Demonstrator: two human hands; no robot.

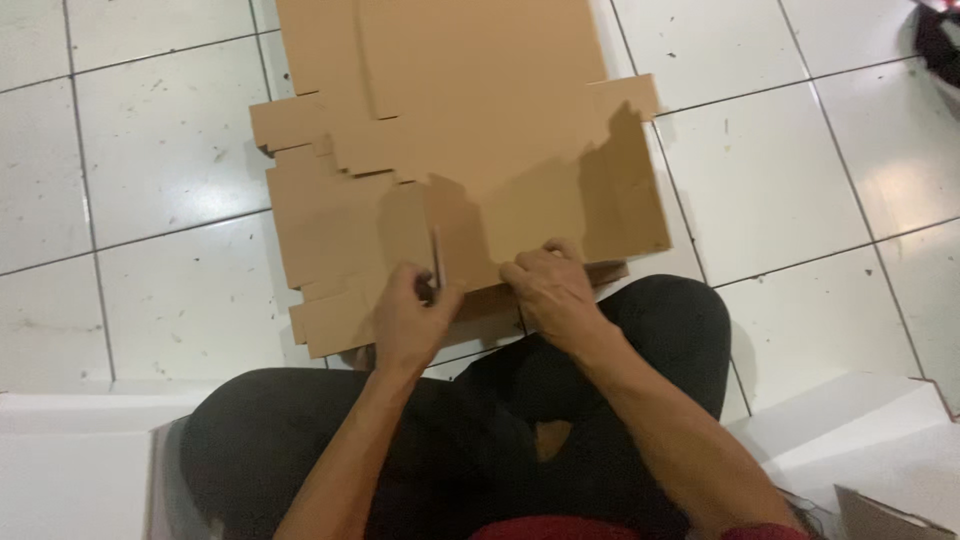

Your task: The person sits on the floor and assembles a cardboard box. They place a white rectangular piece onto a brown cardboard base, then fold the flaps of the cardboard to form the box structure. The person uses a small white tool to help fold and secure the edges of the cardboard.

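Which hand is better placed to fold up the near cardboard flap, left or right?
Probably the left hand: it pinches the raised flap edge. The right hand presses the cardboard sheet flat beside it.
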